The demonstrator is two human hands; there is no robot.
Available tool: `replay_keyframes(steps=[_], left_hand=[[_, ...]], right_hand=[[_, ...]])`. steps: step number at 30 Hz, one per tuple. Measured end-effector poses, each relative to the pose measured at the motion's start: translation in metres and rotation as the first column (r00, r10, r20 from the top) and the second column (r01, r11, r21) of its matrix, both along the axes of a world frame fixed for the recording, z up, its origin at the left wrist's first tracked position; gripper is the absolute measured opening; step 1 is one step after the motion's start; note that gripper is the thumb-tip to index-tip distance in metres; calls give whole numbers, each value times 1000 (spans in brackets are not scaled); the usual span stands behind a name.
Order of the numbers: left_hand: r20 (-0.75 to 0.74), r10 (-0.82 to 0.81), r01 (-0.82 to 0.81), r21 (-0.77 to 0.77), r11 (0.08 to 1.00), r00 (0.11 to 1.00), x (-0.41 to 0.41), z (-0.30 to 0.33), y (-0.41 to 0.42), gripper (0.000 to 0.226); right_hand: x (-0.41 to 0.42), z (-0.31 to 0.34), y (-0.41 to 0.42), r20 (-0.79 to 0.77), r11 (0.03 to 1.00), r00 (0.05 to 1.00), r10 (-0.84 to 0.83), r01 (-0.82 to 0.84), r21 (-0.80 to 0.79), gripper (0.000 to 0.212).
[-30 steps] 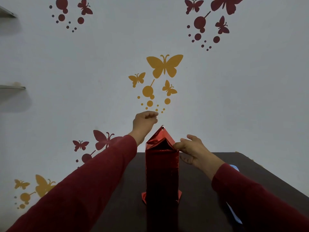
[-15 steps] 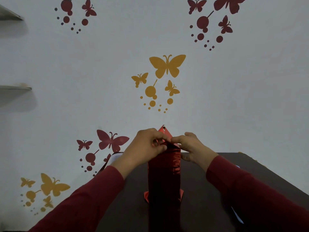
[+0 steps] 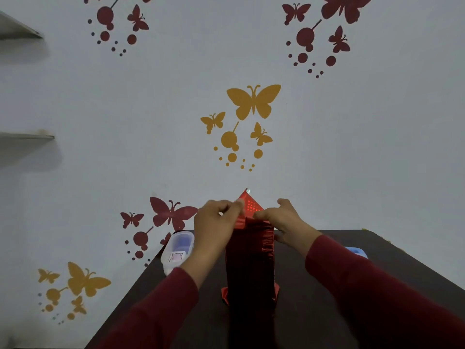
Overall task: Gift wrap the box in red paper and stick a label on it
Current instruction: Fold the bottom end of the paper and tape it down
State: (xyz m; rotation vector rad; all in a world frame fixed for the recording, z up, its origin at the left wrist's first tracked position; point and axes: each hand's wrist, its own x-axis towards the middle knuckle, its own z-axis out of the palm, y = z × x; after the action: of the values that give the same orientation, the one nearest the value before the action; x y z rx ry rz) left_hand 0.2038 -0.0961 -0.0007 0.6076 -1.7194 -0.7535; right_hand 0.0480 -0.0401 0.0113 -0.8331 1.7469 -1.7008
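Hands: left hand (image 3: 216, 220) and right hand (image 3: 284, 219) both pinch the red paper flap (image 3: 251, 205) on top of the box (image 3: 249, 268).
Box: upright on the tabletop (image 3: 327, 311).
Container (image 3: 177, 250): left of the box.

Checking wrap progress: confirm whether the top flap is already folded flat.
No, the red paper's triangular flap stands up above both hands.

One camera only — worn on the person's head, looking forward and down the dark table (image 3: 327, 311) toward the wall (image 3: 352, 147) behind it. It sits close above the forearms, with both hands near the picture's middle — a wide, bowed view.
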Motion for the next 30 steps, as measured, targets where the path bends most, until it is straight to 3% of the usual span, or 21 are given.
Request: replay_keyframes(steps=[2, 4, 7, 12, 18, 21, 24, 27, 30], left_hand=[[-27, -81, 84, 121, 989, 996, -9, 13, -12, 15], [74, -149, 135, 169, 976, 986, -16, 19, -21, 4], [203, -284, 218, 296, 930, 937, -17, 14, -25, 12], [276, -406, 278, 405, 871, 871, -3, 5, -30, 25], [393, -419, 281, 361, 889, 819, 3, 8, -39, 40], [423, -410, 276, 342, 898, 808, 2, 8, -42, 46], [401, -402, 274, 340, 900, 823, 2, 5, -45, 49], [386, -410, 281, 348, 894, 826, 1, 3, -47, 50], [382, -415, 283, 354, 891, 826, -1, 3, -48, 48]], right_hand=[[0, -1, 1, -2, 1000, 1000, -14, 14, -5, 107], [1, -2, 1, -17, 999, 999, -31, 31, -14, 110], [-2, -7, -1, -63, 998, 996, -56, 53, -38, 120], [-6, -12, 3, -62, 996, 998, -23, 18, -86, 120], [-9, -16, 5, -61, 988, 998, -23, 14, -151, 118], [-7, -13, 12, -146, 968, 980, -136, 100, -231, 104], [-4, -4, 21, -80, 928, 974, -211, 174, -329, 75], [1, 3, 25, 6, 972, 996, -89, 89, -216, 59], [6, 3, 19, 23, 994, 999, -33, 35, -102, 57]])
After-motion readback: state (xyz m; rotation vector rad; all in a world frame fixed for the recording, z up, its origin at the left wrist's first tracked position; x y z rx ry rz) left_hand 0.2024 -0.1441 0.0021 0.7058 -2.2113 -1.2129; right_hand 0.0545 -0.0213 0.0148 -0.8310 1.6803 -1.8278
